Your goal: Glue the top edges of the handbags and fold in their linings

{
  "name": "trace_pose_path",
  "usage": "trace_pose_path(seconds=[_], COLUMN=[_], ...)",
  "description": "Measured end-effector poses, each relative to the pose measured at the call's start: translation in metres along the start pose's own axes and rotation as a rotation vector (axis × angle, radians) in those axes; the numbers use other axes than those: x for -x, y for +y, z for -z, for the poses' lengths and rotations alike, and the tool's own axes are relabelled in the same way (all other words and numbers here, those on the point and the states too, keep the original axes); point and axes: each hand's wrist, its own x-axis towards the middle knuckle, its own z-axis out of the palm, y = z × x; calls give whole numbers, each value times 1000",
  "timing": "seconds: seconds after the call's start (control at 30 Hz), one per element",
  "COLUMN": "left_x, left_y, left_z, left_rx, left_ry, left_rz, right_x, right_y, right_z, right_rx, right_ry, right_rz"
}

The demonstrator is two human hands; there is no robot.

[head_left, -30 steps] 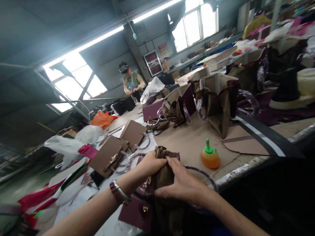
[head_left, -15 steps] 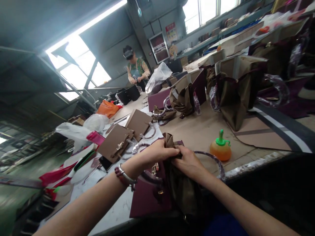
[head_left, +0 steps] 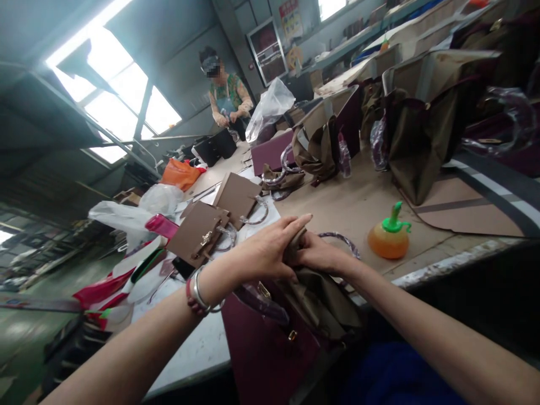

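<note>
A dark maroon leather handbag (head_left: 270,343) with gold metal fittings is at the near edge of a long worktable (head_left: 189,354), between the person's forearms. Its olive-brown cloth lining (head_left: 324,304) is pulled out and bunched up at the top. The left hand (head_left: 274,247) comes in from the left, its fingers stretched across the bunched cloth and its thumb on the near side; I cannot tell whether they pinch it. The right hand (head_left: 320,253) meets it from the right, curled fingers grasping the same cloth, their tips hidden. A plastic-wrapped maroon handle (head_left: 264,304) arches below the left hand, and another (head_left: 343,242) curves beyond the right.

To the right, near the table edge, stands a squat orange bottle (head_left: 388,243) with a green nozzle. Left of the hands lie two taupe box-shaped handbags (head_left: 196,230). Farther off to the right stands a large open bag (head_left: 422,140) with olive-brown cloth hanging out. A co-worker (head_left: 228,98) stands at the far end.
</note>
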Motion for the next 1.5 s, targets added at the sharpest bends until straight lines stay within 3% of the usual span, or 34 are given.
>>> trace_pose_path(seconds=[0.1,0.23,0.43,0.5,0.6,0.67,0.73,0.77,0.83,0.93,1.03,1.17,1.33,1.5], left_x=[-6,-16,-32,-35,-38,-38,-37,-37,-37,-39,-39,-34,-31,-34], left_y=[-14,-27,-33,-32,-32,-33,-35,-37,-39,-38,-35,-36,-41,-43], left_z=[-10,-12,-19,-24,-31,-36,-41,-42,-45,-48,-47,-43,-43,-43], left_rx=[226,323,341,342,383,415,447,457,456,388,370,453,617,629], left_ry=[-124,-141,-196,-217,-227,-225,-230,-241,-264,-259,-240,-209,-203,-216], left_rz=[72,183,153,110,52,57,79,89,96,94,67,49,80,75], right_x=[-6,-4,18,25,41,61,89,104,132,155,151,130,113,97], right_y=[0,2,5,3,-2,-2,2,7,22,45,51,37,42,52], right_z=[1,4,14,15,11,5,-4,-9,-21,-36,-36,-19,-6,-4], right_rx=[-31,-78,-152,-132,-30,116,401,591,890,1181,1253,1353,1461,1520], right_ry=[-66,-70,-59,-23,151,378,567,586,441,406,482,585,550,620], right_rz=[24,-14,-87,-73,-38,29,168,257,354,371,412,438,547,605])
